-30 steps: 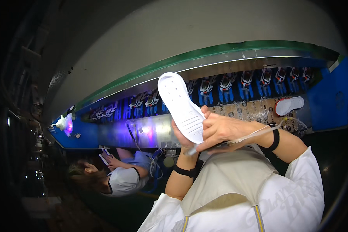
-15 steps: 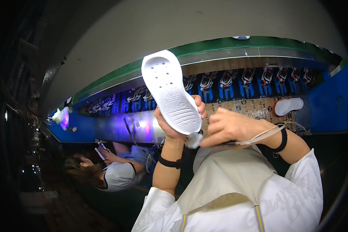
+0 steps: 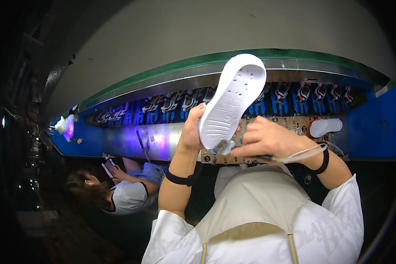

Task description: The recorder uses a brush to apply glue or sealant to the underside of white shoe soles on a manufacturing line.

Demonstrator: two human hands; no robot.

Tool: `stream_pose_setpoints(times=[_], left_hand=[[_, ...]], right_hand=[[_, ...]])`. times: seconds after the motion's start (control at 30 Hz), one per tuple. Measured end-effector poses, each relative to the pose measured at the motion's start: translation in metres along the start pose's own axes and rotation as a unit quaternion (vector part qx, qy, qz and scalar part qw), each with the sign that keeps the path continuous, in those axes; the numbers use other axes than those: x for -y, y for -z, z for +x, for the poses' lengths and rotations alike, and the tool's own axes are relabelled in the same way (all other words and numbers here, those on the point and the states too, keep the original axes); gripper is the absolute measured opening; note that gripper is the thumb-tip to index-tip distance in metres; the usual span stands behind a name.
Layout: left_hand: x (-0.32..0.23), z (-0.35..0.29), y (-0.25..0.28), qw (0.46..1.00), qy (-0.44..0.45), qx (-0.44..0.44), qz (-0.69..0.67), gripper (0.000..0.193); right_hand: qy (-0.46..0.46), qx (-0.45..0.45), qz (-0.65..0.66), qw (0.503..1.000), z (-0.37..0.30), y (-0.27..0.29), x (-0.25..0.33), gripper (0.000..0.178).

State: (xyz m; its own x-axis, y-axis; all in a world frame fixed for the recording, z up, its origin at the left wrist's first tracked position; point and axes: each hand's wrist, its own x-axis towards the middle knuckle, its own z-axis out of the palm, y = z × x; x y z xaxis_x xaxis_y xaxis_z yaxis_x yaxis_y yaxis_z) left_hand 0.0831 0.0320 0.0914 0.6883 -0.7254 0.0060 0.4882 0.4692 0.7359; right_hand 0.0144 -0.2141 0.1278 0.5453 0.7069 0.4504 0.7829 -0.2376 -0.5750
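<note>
A white shoe sole (image 3: 224, 108), its hollow inner side facing up, is tilted with its far end leaning right. My left hand (image 3: 192, 131) grips the sole's near left edge, thumb along the rim and some fingers hidden beneath. In my closed right hand (image 3: 268, 141) is a dark-handled brush (image 3: 223, 147) with pale, blurred bristles. They touch or nearly touch the sole's near end. A clear tube (image 3: 301, 155) runs from the brush handle along my right wrist.
Another white sole with a red edge (image 3: 325, 126) lies on the cardboard-covered bench (image 3: 297, 125) at right. Several shoe uppers on blue holders (image 3: 281, 94) line the far side. A pinkish lamp (image 3: 66, 126) and a seated person (image 3: 127, 191) are at left.
The sole has swung from leaning left to leaning right, turned by my left hand. My right hand has shifted slightly rightward, with the brush still at the sole's near end.
</note>
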Motion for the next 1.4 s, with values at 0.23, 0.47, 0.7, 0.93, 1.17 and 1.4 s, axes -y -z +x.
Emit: stream_pose_setpoints(times=[0.23, 0.47, 0.7, 0.93, 1.17, 1.4], left_hand=[[-0.005, 0.0, 0.018, 0.993, 0.036, -0.114, 0.022, 0.057], [-0.015, -0.012, 0.023, 0.992, -0.021, -0.081, -0.097, 0.083], [-0.117, 0.031, 0.088, 0.982, -0.172, -0.076, 0.034, 0.068], [-0.094, 0.053, 0.123, 0.973, -0.14, -0.168, -0.08, 0.049], [-0.154, 0.029, 0.167, 0.69, -0.336, -0.46, 0.447, 0.05], [-0.211, -0.017, 0.293, 0.534, -0.153, -0.624, 0.549, 0.045]], right_hand=[[0.011, 0.041, -0.045, 0.998, 0.001, 0.005, -0.007, 0.032], [-0.015, -0.034, 0.101, 0.994, -0.008, 0.005, -0.002, 0.035], [-0.066, -0.096, 0.104, 0.988, -0.025, -0.019, -0.003, 0.034], [-0.11, -0.092, 0.108, 0.984, -0.037, -0.031, -0.013, 0.036], [-0.175, -0.103, 0.111, 0.973, -0.047, -0.03, -0.011, 0.034], [-0.219, -0.109, 0.111, 0.963, -0.049, -0.028, -0.009, 0.035]])
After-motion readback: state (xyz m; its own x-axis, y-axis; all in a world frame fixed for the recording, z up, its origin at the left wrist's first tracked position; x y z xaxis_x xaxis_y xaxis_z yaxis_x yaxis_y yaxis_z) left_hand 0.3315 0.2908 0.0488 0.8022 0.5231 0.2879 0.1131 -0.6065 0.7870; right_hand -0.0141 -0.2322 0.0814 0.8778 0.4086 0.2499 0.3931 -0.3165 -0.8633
